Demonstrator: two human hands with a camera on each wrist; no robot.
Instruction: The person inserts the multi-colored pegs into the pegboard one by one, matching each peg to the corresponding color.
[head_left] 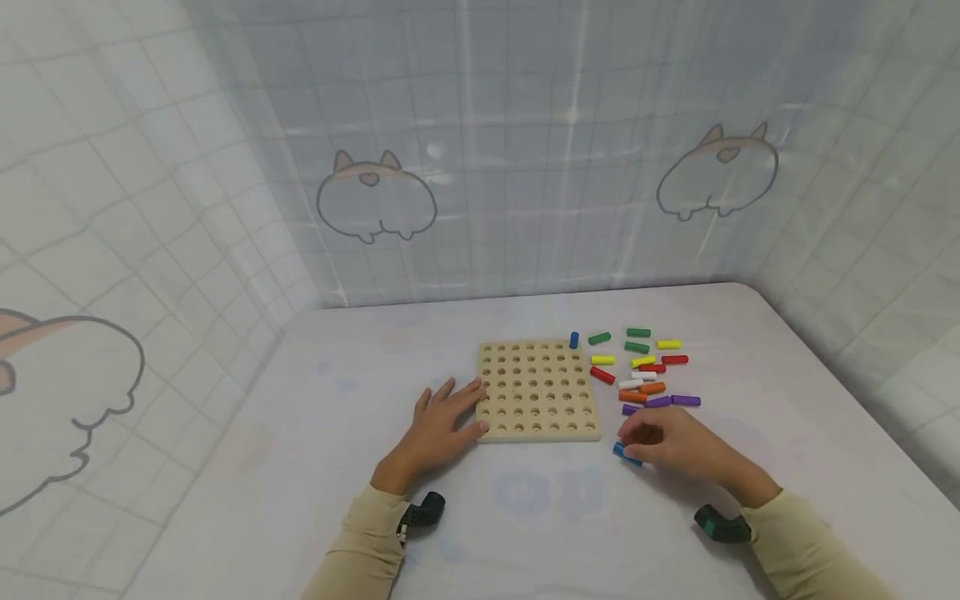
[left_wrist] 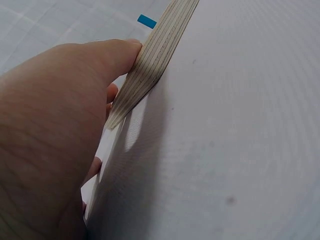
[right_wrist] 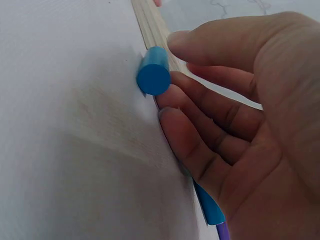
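A wooden peg board (head_left: 525,408) with rows of holes lies flat on the table. One blue peg (head_left: 573,340) stands upright at its far right corner. My left hand (head_left: 438,429) rests at the board's left edge, fingers spread, with the thumb (left_wrist: 117,55) touching the side. Beside the board's near right corner, my right hand (head_left: 678,442) is low over a blue peg (right_wrist: 154,79) lying on the table. Its thumb and bent fingers are around that peg's far end, with a gap between them. Another blue peg (right_wrist: 207,202) is partly hidden beneath this hand.
Loose pegs lie right of the board: green (head_left: 637,332), yellow (head_left: 668,344), red (head_left: 675,360), white (head_left: 643,376), orange (head_left: 652,388) and purple (head_left: 686,401). Patterned curtains (head_left: 525,167) surround the white table (head_left: 360,358) at the back and sides.
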